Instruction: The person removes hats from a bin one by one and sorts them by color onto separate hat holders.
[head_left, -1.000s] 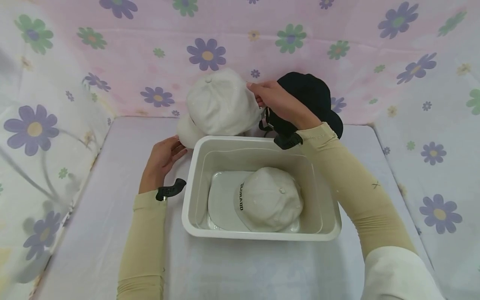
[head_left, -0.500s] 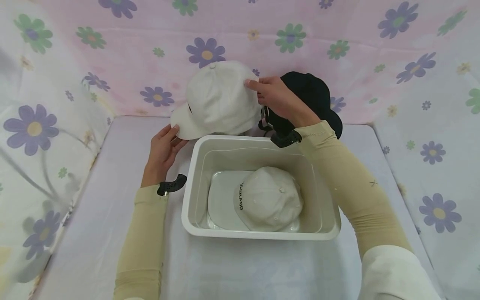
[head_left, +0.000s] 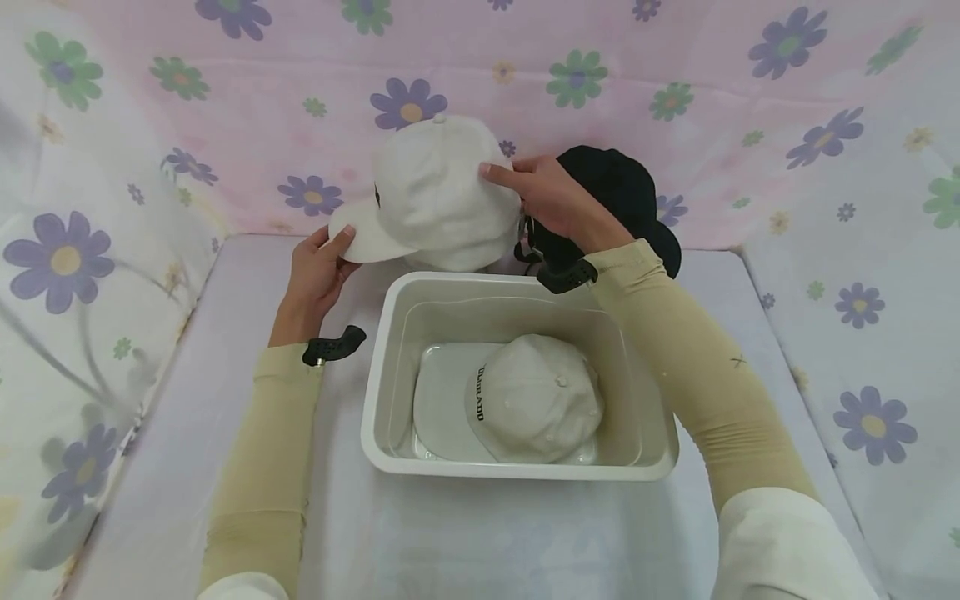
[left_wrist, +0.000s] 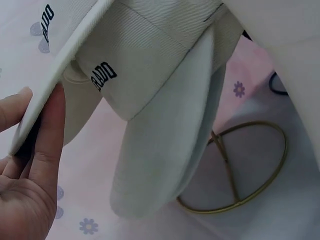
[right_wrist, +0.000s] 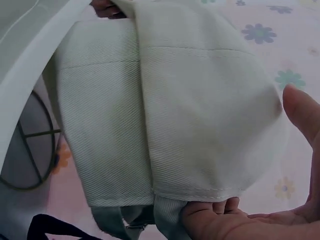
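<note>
My left hand pinches the brim of a white baseball cap, thumb on one face and fingers on the other. At the cap's back my right hand grips, its fingers at the lower rim near the back strap and its thumb along the crown's side. This cap is tilted and sits above another white cap, whose dark lettering and brim show in the left wrist view. In the head view that lower cap is mostly hidden.
A white plastic bin stands in front, a white lettered cap lying in it. Right of the held cap is a black cap. Behind the bin is a brass-coloured wire stand. Floral cloth walls surround the table.
The held white cap has risen and moved slightly left at its brim. My left hand went from touching the brim to pinching it and moved up with it. My right hand barely shifted.
</note>
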